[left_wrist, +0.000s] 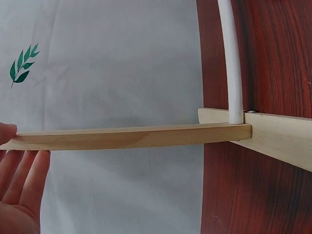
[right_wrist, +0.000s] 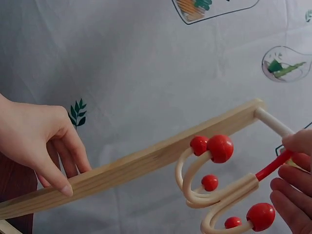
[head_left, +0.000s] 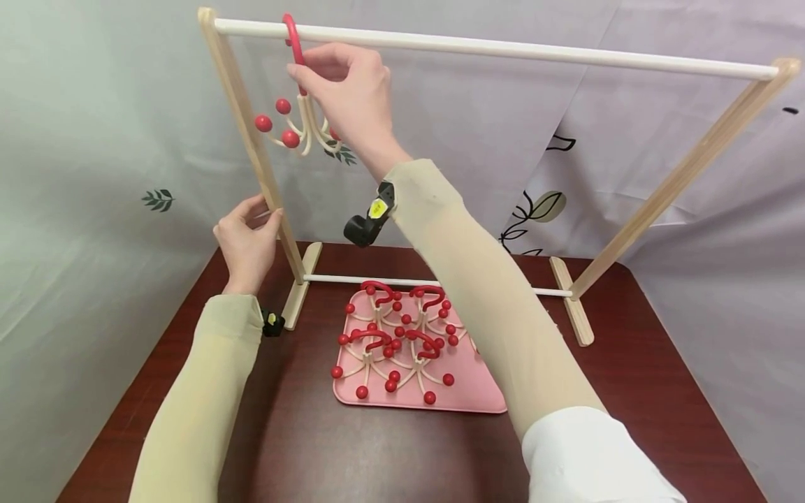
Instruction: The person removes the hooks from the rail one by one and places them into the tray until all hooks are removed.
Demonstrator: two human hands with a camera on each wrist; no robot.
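At the upper left, my right hand [head_left: 355, 91] pinches the red hook [head_left: 294, 43] of a multi-prong hanger between thumb and fingers. The hook's curve lies over the white top rod [head_left: 490, 46] of a wooden rack, close to its left end. Below the hook hang the hanger's cream prongs [right_wrist: 214, 196], curving outward to red balls. Lower down, my left hand [head_left: 248, 241] grips the rack's left post [left_wrist: 126, 138], thumb on one side and fingers on the other. Part of the prongs is hidden behind my right hand in the head view.
Several similar hangers lie on a pink tray [head_left: 468, 391] on the dark red table [head_left: 302, 447]. The rack's right post [head_left: 666, 188] slants up to the rod's far end. A white lower bar [head_left: 339, 279] joins the feet behind the tray. Patterned cloth [head_left: 453, 147] hangs behind.
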